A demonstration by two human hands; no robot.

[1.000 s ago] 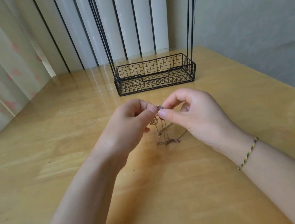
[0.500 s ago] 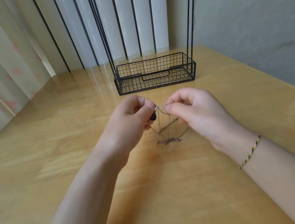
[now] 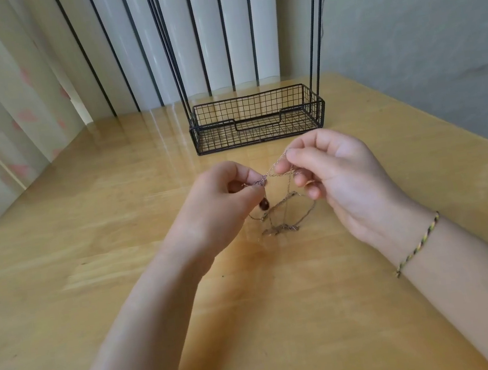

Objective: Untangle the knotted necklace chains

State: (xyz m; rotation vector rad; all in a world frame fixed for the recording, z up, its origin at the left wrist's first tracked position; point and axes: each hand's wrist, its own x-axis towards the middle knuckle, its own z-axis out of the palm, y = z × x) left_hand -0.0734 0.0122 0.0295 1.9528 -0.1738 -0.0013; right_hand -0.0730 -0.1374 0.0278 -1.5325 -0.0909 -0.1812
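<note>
Thin gold-coloured necklace chains [image 3: 284, 210] hang in a tangle between my two hands above the wooden table [image 3: 118, 234]. My left hand [image 3: 226, 200] pinches the knotted part between thumb and fingers, and a small dark red bead [image 3: 264, 204] dangles just below it. My right hand [image 3: 338, 174] pinches a strand between thumb and forefinger, held slightly higher and farther away. A taut stretch of chain runs between the two pinches. The loose loops droop down, and their lowest part [image 3: 280, 230] rests bunched on the table.
A black wire basket [image 3: 258, 118] on a tall wire stand sits at the table's far side, behind my hands. Curtains hang to the left and a wall stands to the right. A braided bracelet [image 3: 417, 243] circles my right wrist.
My hands have drawn apart, the right one moving up and to the right. The chain between them has stretched out and the bead now hangs free below my left fingers.
</note>
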